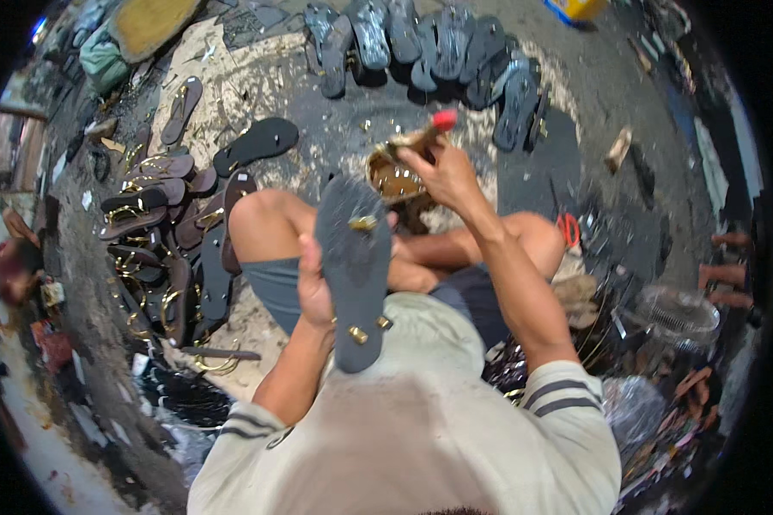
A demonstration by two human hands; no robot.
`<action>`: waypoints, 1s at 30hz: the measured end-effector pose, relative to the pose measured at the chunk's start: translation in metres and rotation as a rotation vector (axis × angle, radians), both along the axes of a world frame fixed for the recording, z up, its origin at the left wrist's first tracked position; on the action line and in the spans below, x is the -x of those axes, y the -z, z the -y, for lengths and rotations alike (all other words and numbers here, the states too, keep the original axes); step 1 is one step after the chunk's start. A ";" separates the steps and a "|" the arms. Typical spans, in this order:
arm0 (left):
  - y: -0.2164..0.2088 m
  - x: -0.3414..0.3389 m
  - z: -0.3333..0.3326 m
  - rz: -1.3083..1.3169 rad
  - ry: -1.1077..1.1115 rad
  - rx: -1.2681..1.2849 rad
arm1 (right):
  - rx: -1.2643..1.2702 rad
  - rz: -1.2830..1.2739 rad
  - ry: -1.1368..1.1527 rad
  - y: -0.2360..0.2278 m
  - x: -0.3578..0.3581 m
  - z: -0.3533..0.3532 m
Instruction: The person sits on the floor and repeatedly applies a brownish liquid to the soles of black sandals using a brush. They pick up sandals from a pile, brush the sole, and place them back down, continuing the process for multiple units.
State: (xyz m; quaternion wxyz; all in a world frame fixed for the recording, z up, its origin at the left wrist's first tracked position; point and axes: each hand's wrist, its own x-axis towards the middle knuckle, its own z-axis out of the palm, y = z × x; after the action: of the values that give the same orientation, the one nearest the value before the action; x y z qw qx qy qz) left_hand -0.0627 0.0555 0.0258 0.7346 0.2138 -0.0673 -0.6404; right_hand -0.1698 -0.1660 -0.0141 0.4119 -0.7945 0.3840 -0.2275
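Observation:
My left hand (pixel 313 287) is wrapped round a dark grey sandal sole (pixel 356 266), tilted upright in front of my chest. Its upper part looks wet and shiny, and gold strap ends (pixel 362 223) poke through it at both the top and the bottom. Over a brown open container (pixel 393 178) with glossy contents, my right hand (pixel 445 178) is closed on a stick-like tool with a red end (pixel 444 120). The tool's lower end is hard to make out against the container.
Dark soles with a shiny coat (pixel 451 47) stand in an arc at the far side. Sandals with gold straps (pixel 150 210) are heaped on the left, near a loose black sole (pixel 258 146). Red-handled scissors (pixel 569 230) and a fan guard (pixel 677 313) are on the right.

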 end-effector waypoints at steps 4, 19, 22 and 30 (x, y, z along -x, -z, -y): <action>-0.002 0.010 -0.035 -0.289 -0.084 -0.123 | 0.093 -0.295 -0.084 0.079 0.012 0.031; 0.040 -0.058 0.054 -0.010 -0.169 -0.037 | 0.247 -0.165 0.316 0.004 0.094 0.052; 0.043 -0.067 0.062 0.109 -0.174 -0.051 | -0.355 0.355 0.345 -0.073 0.036 -0.028; -0.013 -0.041 0.095 0.121 -0.292 -0.034 | 0.698 0.317 -0.138 -0.059 -0.014 -0.074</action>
State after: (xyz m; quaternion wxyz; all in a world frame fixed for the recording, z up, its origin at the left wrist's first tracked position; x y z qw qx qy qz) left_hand -0.0215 -0.0399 0.0387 0.8108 0.2718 -0.0686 -0.5138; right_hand -0.1559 -0.0920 0.0449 0.1851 -0.8658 0.1609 -0.4362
